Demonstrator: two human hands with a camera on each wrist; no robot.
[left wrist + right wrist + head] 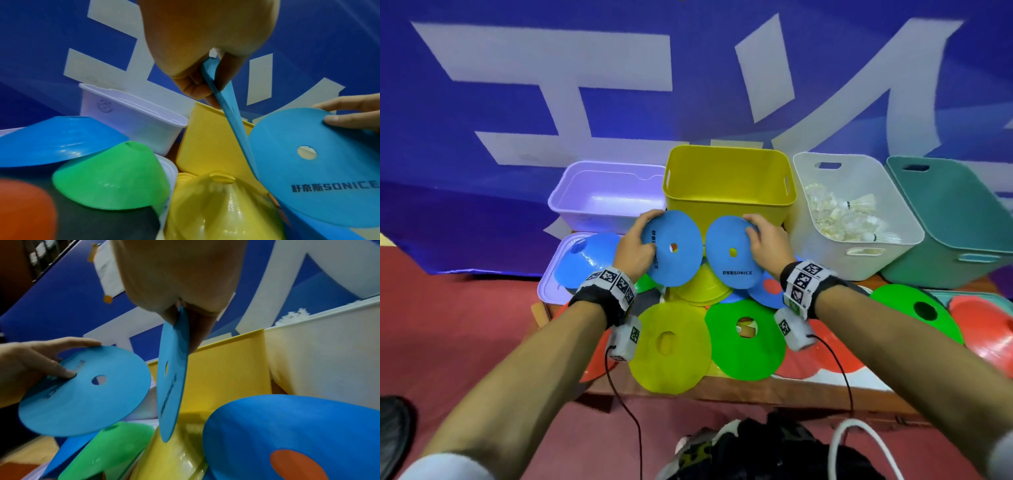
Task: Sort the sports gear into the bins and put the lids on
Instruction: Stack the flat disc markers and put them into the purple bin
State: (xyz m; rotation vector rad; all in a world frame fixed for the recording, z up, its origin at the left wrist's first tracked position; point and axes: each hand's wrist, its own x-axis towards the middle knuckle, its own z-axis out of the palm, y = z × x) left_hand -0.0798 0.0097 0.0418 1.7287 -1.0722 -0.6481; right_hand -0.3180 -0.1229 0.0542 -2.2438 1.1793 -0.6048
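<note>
Blue banner cloth with big white characters hangs behind a low table crowded with bins and marker discs, and we are crouched at its near edge. Our left hand pinches the rim of one flat blue disc, thumb on its upper face and fingers underneath; our right hand clamps a second flat blue disc the same way at its far edge. Both discs are lifted off the pile and held side by side, tilted toward us, just in front of the yellow bin, which looks empty from here.

We judge these discs to be thin, light and slightly flexible: the left wrist view shows ours edge-on as a narrow, gently bowed strip. The matte faces should give fair grip, so a rim pinch is enough, though a thin edge can slip if we loosen.

Below them lie a flat yellow disc, a green disc, domed cones and red discs. A lilac bin sits left of the yellow one, with a lilac lid in front carrying a blue cone. Right of the yellow bin stand a white bin of shuttlecocks and a teal bin.
</note>
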